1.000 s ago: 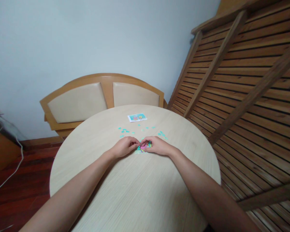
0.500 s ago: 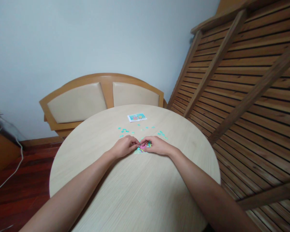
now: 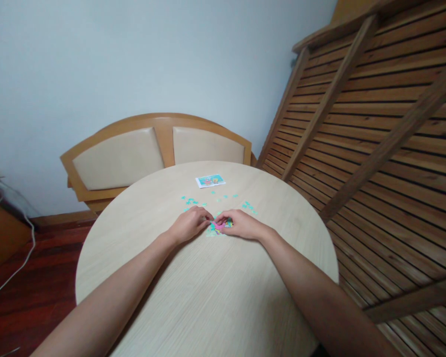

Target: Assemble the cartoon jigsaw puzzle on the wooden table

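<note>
A partly joined jigsaw puzzle (image 3: 218, 228), pink, yellow and teal, lies flat on the round table between my hands. At its upper left edge, my left hand (image 3: 191, 223) pinches thumb and fingers together on what looks like a small puzzle piece, mostly hidden by the fingertips. From the other side my right hand (image 3: 241, 224) curls over the puzzle, fingers along its top and thumb on its right part, holding it and covering some of it. Loose teal puzzle pieces (image 3: 190, 201) lie just beyond my left hand.
More teal pieces (image 3: 247, 205) are scattered beyond my right hand. Farther back lies a printed picture card (image 3: 210, 181) with cartoon figures. The pale round table (image 3: 208, 297) stands before a padded headboard (image 3: 121, 157), and a slatted wooden frame (image 3: 357, 134) leans at the right.
My left fingertips have shifted slightly up and left, baring more of the puzzle's pink and teal left part. My right hand stays nearly in place.
</note>
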{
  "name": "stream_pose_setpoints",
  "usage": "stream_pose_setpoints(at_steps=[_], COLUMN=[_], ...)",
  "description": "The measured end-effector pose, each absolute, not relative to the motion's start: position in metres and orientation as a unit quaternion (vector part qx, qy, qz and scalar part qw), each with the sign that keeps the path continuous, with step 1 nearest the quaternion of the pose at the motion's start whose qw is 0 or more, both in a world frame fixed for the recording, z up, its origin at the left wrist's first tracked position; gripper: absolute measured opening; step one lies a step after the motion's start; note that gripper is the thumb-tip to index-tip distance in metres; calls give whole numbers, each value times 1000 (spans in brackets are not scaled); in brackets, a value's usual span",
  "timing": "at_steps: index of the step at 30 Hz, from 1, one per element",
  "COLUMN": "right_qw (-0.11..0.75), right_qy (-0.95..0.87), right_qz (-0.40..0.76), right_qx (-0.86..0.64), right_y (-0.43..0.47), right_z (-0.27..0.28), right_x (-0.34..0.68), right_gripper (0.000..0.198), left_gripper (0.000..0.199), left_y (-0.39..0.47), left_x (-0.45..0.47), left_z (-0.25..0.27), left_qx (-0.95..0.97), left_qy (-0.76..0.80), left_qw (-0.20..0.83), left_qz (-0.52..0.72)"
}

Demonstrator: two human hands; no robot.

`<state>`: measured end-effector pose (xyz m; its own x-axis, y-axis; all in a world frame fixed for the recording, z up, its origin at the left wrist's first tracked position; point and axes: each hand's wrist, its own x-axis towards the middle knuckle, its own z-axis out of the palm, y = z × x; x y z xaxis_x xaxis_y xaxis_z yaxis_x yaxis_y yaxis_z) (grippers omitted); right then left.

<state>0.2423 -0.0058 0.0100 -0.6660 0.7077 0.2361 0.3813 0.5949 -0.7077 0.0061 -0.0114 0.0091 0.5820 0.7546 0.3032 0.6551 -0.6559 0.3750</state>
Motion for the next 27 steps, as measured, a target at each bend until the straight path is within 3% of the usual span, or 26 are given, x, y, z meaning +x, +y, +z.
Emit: stream_pose_setpoints(at_steps=[9, 18, 27], right_qw=[245, 231, 223], right_qy=[-917, -922, -922], right_qz=[179, 166, 168], right_qx=[-257, -264, -269], right_y=[-5, -5, -5], right_z=[11, 10, 11], right_x=[241, 243, 243], right_gripper=[23, 21, 23], left_gripper=[26, 31, 32], left_y=[-4, 16, 18], left_x=[-4, -34, -25], left_z=[7, 2, -6], left_qx=[873, 804, 844], left_qy=[424, 539, 486], left_qw=[81, 39, 18], left_qz=[228, 247, 227])
